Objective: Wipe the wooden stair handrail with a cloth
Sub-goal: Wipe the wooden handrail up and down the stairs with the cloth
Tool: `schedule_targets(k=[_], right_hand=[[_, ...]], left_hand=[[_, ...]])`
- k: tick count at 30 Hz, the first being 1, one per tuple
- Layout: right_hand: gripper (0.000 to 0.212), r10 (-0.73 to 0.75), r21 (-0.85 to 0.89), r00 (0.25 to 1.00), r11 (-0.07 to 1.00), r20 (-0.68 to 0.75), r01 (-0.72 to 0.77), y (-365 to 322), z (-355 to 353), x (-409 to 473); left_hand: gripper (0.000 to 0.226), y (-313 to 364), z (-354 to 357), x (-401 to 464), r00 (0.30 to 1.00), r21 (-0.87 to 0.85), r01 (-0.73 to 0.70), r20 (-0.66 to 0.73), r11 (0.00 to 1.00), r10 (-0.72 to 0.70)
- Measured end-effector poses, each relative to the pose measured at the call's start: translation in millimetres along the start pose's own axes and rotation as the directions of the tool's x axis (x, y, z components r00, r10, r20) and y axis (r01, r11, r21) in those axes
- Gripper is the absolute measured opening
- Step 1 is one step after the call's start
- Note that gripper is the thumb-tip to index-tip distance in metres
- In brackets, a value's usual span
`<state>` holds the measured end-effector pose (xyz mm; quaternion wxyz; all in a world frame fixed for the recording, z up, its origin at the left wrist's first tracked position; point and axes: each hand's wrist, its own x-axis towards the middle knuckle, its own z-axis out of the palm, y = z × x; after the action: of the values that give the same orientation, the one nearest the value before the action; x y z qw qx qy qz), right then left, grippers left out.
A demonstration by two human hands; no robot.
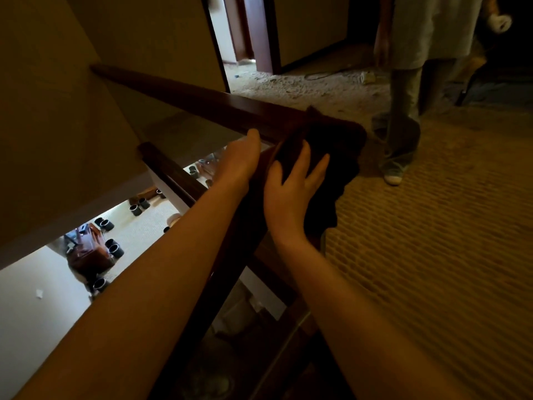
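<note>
**Cloth pressed flat on the handrail corner**

Underfoot, the patterned carpet [432,255] of the landing fills the right side and runs up to an open doorway [230,39] at the top. Another person's legs [403,111], in light trousers and a canvas shoe [393,174], stand on the carpet's far part, just beyond the rail corner. Through the stairwell gap at lower left, a lit floor below shows dark round pots [114,249] and some brown furniture, too small to make out.

A dark wooden handrail [187,93] slants from the left wall down to a corner near the middle. A dark cloth [334,157] is draped over that corner, its lower edge hanging on the carpet side.

Left hand [242,160] reaches onto the rail's stairwell side just beside the cloth; its fingers are hidden behind the rail, so its grip cannot be told. Right hand [291,189] lies on the cloth with fingers [317,168] spread and straight, pressing it against the rail.
</note>
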<state>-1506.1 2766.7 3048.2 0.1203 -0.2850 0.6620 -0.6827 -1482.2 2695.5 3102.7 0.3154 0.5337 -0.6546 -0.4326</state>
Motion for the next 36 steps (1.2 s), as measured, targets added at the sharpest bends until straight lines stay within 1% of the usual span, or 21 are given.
schedule_targets(k=[2, 3, 5, 7, 8, 9, 11, 12, 13, 15, 17, 19, 21, 23, 24, 25, 26, 28, 29, 32, 36], right_hand=[[0.059, -0.041, -0.034, 0.999, 0.999, 0.007, 0.042, -0.6, 5.8, -17.1], [0.058, -0.042, -0.058, 0.999, 0.997, 0.006, 0.042, -0.9, 5.2, -16.1], [0.057, -0.031, -0.091, 0.999, 0.995, -0.01, 0.03, -2.1, 0.6, -2.0], [0.056, 0.008, -0.053, 0.999, 0.999, -0.044, -0.01, -6.9, -2.8, 15.7], [0.055, 0.029, -0.025, 0.997, 0.999, -0.07, -0.031, -9.2, -2.3, 19.6], [0.054, 0.043, -0.007, 0.994, 0.999, -0.1, -0.043, -10.7, -0.8, 18.8], [0.053, 0.03, 0.017, 0.993, 0.999, -0.117, -0.029, -9.8, 4.7, 1.5], [0.054, 0.004, 0.028, 0.994, 1.0, -0.108, -0.001, -6.4, 9.0, -15.3], [0.055, -0.04, 0.027, 0.995, 0.999, -0.091, 0.043, -2.4, 14.0, -35.8], [0.057, -0.187, -0.02, 0.982, 0.982, -0.028, 0.187, 10.8, 25.1, -76.7], [0.054, -0.299, -0.171, 0.954, 0.938, 0.035, 0.3, 25.6, 30.9, -95.5], [0.052, -0.379, -0.426, 0.924, 0.829, 0.05, 0.362, 32.8, 26.3, -90.9], [0.05, -0.502, -0.62, 0.86, 0.648, 0.091, 0.443, 30.7, 16.8, -78.8], [0.047, -0.577, -0.687, 0.793, 0.496, 0.198, 0.532, 20.8, 10.8, -62.6], [0.045, -0.585, -0.696, 0.768, 0.436, 0.262, 0.57, 12.5, 10.1, -54.1], [0.042, -0.563, -0.708, 0.754, 0.375, 0.338, 0.598, 2.3, 11.4, -46.5], [0.04, -0.506, -0.722, 0.748, 0.304, 0.43, 0.621, -8.5, 14.0, -40.6], [0.04, -0.346, -0.726, 0.727, 0.162, 0.593, 0.669, -23.5, 22.5, -31.5], [0.041, -0.292, -0.719, 0.714, 0.109, 0.637, 0.686, -27.5, 26.2, -28.4], [0.045, -0.224, -0.702, 0.683, -0.002, 0.695, 0.713, -31.1, 33.5, -27.8], [0.048, -0.157, -0.666, 0.651, -0.064, 0.742, 0.744, -33.7, 40.0, -36.0]], left_hand=[[0.03, -0.6, -5.8, -3.1, 0.997, -0.042, -0.03, 0.067, 0.999, 0.032], [0.027, -3.3, -11.4, -5.3, 0.993, -0.029, -0.051, 0.101, 0.998, 0.053], [0.023, -16.3, -26.4, -12.2, 0.988, 0.063, -0.067, 0.14, 0.996, 0.058], [0.025, -37.8, -42.5, -22.1, 0.985, 0.112, -0.082, 0.16, 0.99, 0.063], [0.03, -49.7, -48.1, -29.1, 0.982, 0.104, -0.072, 0.182, 0.992, 0.053], [0.041, -59.9, -50.1, -36.3, 0.98, 0.113, -0.043, 0.2, 0.993, 0.02], [0.064, -73.7, -49.5, -45.8, 0.986, 0.174, 0.017, 0.163, 0.985, -0.046], [0.067, -76.1, -48.1, -46.2, 0.989, 0.187, 0.016, 0.141, 0.982, -0.043], [0.066, -78.0, -47.8, -44.1, 0.99, 0.161, -0.003, 0.141, 0.987, -0.02], [0.054, -82.5, -51.3, -39.0, 0.984, 0.015, -0.037, 0.175, 0.999, 0.033], [0.045, -93.5, -59.6, -37.2, 0.983, -0.173, -0.025, 0.173, 0.985, 0.055], [0.041, -106.1, -68.3, -38.0, 0.993, -0.375, 0.012, 0.114, 0.927, 0.033], [0.038, -114.6, -72.3, -38.3, 0.998, -0.465, 0.007, 0.053, 0.885, 0.02], [0.037, -116.4, -71.7, -36.8, 1.0, -0.487, -0.011, 0.019, 0.873, 0.024], [0.038, -116.0, -71.2, -36.1, 1.0, -0.5, -0.014, 0.009, 0.866, 0.022], [0.037, -116.2, -70.5, -35.2, 1.0, -0.511, -0.019, -0.002, 0.86, 0.021], [0.037, -116.7, -70.2, -34.7, 1.0, -0.526, -0.02, -0.01, 0.85, 0.018], [0.036, -119.1, -71.5, -33.9, 1.0, -0.569, 0.0, -0.016, 0.822, -0.012], [0.036, -120.4, -72.8, -33.2, 0.999, -0.582, 0.021, -0.014, 0.813, -0.036], [0.035, -123.7, -79.3, -32.0, 0.994, -0.54, 0.073, -0.027, 0.838, -0.104], [0.04, -142.6, -92.9, -34.9, 0.978, -0.508, 0.105, -0.105, 0.855, -0.182]])
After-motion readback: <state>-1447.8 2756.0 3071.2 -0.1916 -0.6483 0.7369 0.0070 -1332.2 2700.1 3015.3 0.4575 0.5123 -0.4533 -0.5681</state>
